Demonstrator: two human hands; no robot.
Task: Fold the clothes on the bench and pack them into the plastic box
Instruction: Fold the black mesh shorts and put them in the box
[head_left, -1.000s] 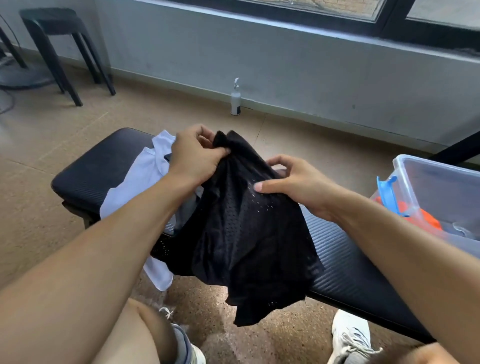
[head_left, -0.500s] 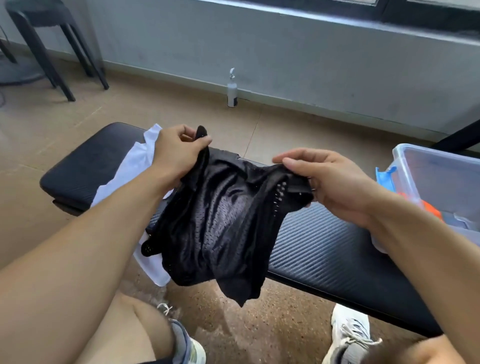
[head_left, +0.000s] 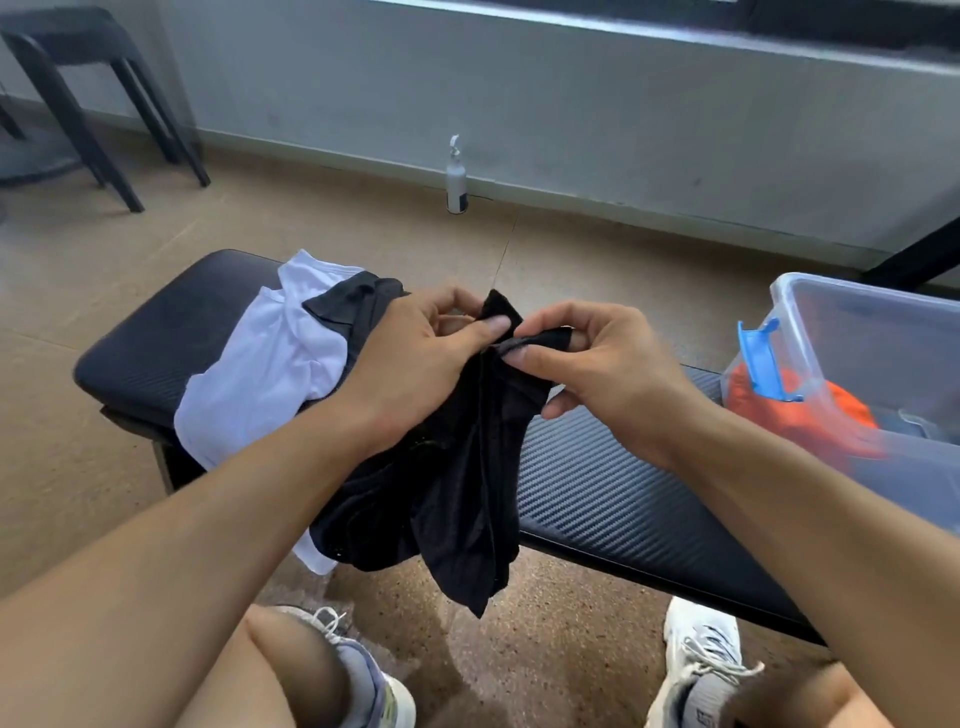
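Both hands are up in the middle of the frame working the same black garment (head_left: 467, 467). The left hand (head_left: 415, 364) has a bunch of the fabric's top edge clenched in curled fingers, thumb pressed along it. The right hand (head_left: 597, 364) is just beside it, nearly touching, pinching a thin edge of the same garment between thumb and forefinger, with the other fingers curled under. The rest of the black cloth hangs down from both grips in loose folds, draping over the near edge of the bench (head_left: 623, 493) and dangling toward the floor between the two sneakers at the bottom of the frame.

Left of centre, on the bench, there's a white shirt (head_left: 270, 374) lying crumpled, with another dark piece (head_left: 353, 306) partly on top of it, right behind the left hand. The white one spills over the front edge of the bench too.

The plastic box (head_left: 857, 338) is at the right edge of the frame, clear walls, blue latch (head_left: 761, 364) on the side, and something orange (head_left: 810, 415) already inside.

Upper middle, a small pump bottle (head_left: 457, 179) stands on the floor by the wall, and a black stool (head_left: 88, 78) is in the upper left corner.
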